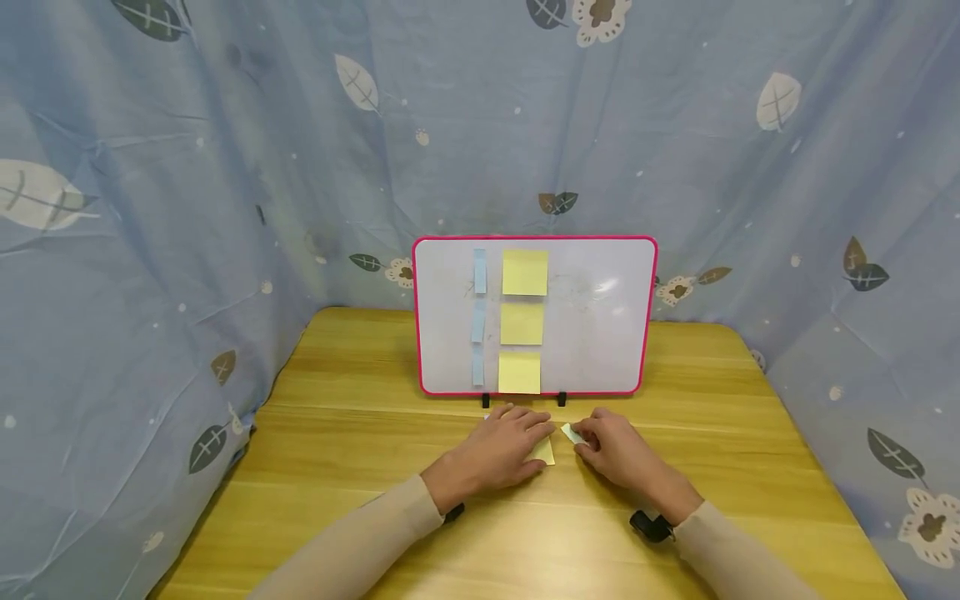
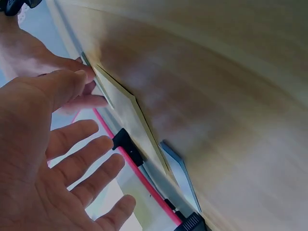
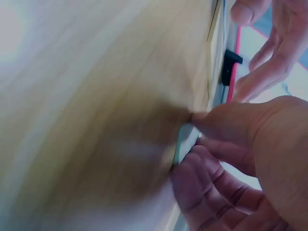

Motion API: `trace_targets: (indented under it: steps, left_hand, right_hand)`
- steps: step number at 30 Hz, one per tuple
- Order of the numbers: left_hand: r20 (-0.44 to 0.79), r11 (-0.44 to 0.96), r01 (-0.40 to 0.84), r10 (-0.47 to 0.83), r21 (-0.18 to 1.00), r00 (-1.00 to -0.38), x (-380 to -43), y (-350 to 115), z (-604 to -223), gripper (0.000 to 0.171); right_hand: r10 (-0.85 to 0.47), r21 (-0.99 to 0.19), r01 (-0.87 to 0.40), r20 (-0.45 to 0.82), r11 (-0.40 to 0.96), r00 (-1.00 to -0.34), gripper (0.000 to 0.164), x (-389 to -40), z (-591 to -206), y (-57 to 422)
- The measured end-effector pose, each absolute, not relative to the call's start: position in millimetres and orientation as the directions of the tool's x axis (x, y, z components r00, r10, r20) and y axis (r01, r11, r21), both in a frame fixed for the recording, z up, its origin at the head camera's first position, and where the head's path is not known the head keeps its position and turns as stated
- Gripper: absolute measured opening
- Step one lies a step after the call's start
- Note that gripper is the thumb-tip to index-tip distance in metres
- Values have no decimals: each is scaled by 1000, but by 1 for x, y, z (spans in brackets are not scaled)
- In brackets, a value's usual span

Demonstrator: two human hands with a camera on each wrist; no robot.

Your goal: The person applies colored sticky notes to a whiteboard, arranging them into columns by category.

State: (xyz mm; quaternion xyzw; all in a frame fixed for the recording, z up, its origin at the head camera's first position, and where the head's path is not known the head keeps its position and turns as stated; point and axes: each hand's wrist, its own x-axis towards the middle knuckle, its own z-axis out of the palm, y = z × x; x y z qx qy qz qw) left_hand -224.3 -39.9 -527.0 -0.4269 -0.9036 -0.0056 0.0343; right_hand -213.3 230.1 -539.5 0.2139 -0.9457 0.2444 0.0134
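Note:
My right hand point(image 1: 618, 454) pinches a small pale green sticky-note pad point(image 1: 572, 434) between thumb and fingers, at the tabletop. In the right wrist view, the fingers partly cover this pad point(image 3: 186, 139). Just to its left, my left hand point(image 1: 497, 450) hovers over a yellow sticky-note pad point(image 1: 546, 452), its fingers spread and loosely extended. From the left wrist, the yellow pad point(image 2: 130, 113) lies flat on the table, apart from the fingers. Beyond it lies a narrow blue sticky-note pad point(image 2: 180, 173), mostly hidden from the head view by the left hand.
A whiteboard point(image 1: 596, 333) with a pink frame stands behind the hands on black feet point(image 1: 562, 399). Yellow notes point(image 1: 523, 273) and narrow blue notes point(image 1: 480, 272) hang on it in two columns. The wooden table point(image 1: 345, 375) is enclosed by a patterned blue curtain point(image 1: 465, 150).

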Motion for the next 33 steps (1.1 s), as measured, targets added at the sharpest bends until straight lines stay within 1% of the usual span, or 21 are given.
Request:
trace_targets:
  steps: [6, 10, 15, 19, 24, 29, 33]
  left_hand:
    - [25, 634, 773, 773, -21, -634, -225, -33, -532, 63]
    - [4, 650, 759, 760, -41, -650, -227, -29, -535, 62]
    - [-19, 662, 748, 748, -45, -663, -230, -24, -534, 62]
    - [-27, 666, 745, 745, -41, -667, -232, -23, -532, 64]
    - [-29, 679, 733, 733, -23, -680, -232, -23, -534, 67]
    - [-11, 682, 731, 731, -31, -682, -231, -23, -534, 66]
    - [19, 677, 735, 736, -36, -677, -231, -23, -534, 61]
  right_hand:
    - [-394, -406, -412, 131, 816, -910, 26, -215, -539, 226]
    - [-417, -387, -444, 155, 808, -896, 26, -216, -540, 228]
    - [-452, -414, -488, 190, 768, -872, 27, -218, -540, 232]
    - [-464, -444, -500, 196, 744, -864, 29, -219, -538, 235]
    - [-480, -435, -515, 197, 739, -855, 28, -220, -538, 236]
    - [-464, -437, -499, 193, 749, -865, 22, -221, -539, 231]
    - [-394, -464, -437, 191, 771, -899, 18, -219, -540, 222]
